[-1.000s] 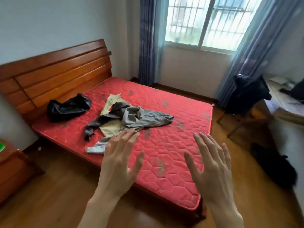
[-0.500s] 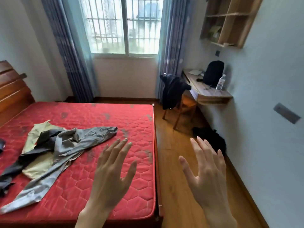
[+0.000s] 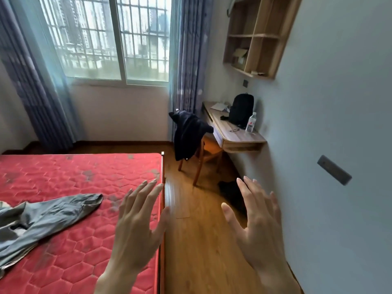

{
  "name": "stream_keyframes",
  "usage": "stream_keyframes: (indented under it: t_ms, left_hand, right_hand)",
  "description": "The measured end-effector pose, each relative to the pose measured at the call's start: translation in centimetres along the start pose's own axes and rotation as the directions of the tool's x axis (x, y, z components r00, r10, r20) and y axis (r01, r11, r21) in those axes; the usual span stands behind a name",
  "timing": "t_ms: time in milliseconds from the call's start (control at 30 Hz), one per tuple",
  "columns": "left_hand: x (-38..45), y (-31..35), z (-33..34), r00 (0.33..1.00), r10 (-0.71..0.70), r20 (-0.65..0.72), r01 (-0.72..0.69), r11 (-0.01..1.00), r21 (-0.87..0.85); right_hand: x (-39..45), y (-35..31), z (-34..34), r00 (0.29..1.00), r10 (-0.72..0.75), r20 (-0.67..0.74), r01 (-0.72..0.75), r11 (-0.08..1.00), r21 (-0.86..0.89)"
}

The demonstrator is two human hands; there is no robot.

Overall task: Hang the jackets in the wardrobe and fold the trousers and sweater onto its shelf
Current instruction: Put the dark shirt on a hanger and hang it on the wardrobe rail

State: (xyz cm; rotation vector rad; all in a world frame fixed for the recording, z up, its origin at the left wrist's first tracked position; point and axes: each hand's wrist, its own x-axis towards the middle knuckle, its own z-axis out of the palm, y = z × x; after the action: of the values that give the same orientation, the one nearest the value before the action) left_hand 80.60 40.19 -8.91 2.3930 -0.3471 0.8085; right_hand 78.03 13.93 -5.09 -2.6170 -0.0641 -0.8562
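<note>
Both hands, left hand point(image 3: 135, 221) and right hand point(image 3: 257, 225), hover released, grasping nothing. Grey trousers point(image 3: 44, 219) lie on the bed point(image 3: 84, 181); beside the bed, a dark jacket point(image 3: 188, 134) drapes a chair point(image 3: 209, 150).

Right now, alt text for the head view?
Two empty, open hands, left hand and right hand, are raised over a red mattress and wooden floor. Grey trousers lie on the mattress; a dark jacket drapes a chair beside a wall desk.
</note>
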Motion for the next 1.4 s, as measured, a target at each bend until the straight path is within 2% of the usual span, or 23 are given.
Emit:
stream_keyframes:
  t_ms: [333,533,700,967,1200,1400]
  left_hand:
    - [10.8,0.4,10.5,0.999,0.004,0.034,-0.005,0.999,0.036]
    - [17.7,1.0,18.0,0.999,-0.024,0.047,0.021,0.997,0.07]
    - [23.4,1.0,23.7,0.996,-0.086,0.025,0.083,0.991,0.104]
    - [31.0,0.3,30.1,0.994,-0.107,-0.002,0.106,0.982,0.156]
    - [36.1,-3.7,33.9,0.986,-0.159,-0.043,0.164,0.973,0.166]
    - [42.0,-10.2,37.8,0.979,-0.189,-0.081,0.197,0.973,0.121]
  right_hand:
    - [10.6,8.2,5.0,1.0,-0.021,0.007,0.021,0.999,0.046]
    - [17.8,14.2,10.3,0.997,-0.017,0.069,0.01,0.995,0.102]
    - [25.0,19.3,13.6,0.995,-0.049,0.084,0.037,0.99,0.139]
    - [33.4,24.5,17.9,0.993,-0.071,0.096,0.053,0.982,0.181]
    - [39.7,25.7,23.8,0.98,-0.108,0.169,0.072,0.976,0.206]
    - [46.6,25.5,30.5,0.968,-0.147,0.203,0.105,0.973,0.206]
